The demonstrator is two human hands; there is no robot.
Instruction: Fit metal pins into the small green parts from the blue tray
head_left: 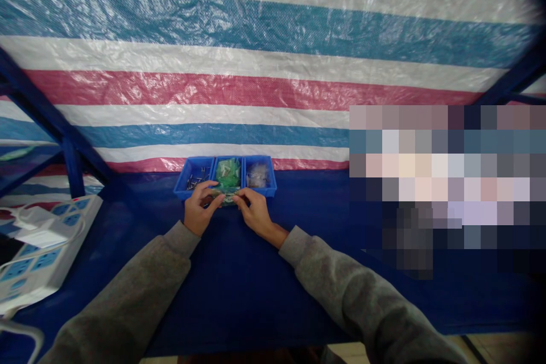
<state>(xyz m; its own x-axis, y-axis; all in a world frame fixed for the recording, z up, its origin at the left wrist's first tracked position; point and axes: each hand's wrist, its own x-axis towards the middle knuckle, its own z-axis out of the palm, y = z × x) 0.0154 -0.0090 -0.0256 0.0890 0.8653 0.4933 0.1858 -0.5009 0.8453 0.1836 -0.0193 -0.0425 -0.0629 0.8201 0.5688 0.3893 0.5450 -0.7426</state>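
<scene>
Just in front of the blue bins, my left hand [200, 209] and my right hand [255, 211] face each other. Between their fingertips they pinch a small, see-through greenish plastic bag [229, 195]; its contents are too small to make out. The left bin [182, 183] holds thin metal pieces [199, 176] that look like screws or pins. In the middle bin [228, 158] lies green plastic packaging [228, 170]. Clear plastic pieces, perhaps little bags [257, 175], fill part of the right bin [273, 185].
A white power strip [63, 264] with plugs and cables lies at the left on the dark blue table [230, 290]. Striped plastic sheeting [239, 91] hangs behind the bins. Blue frame bars [72, 165] rise at the left. A pixelated area covers the right side.
</scene>
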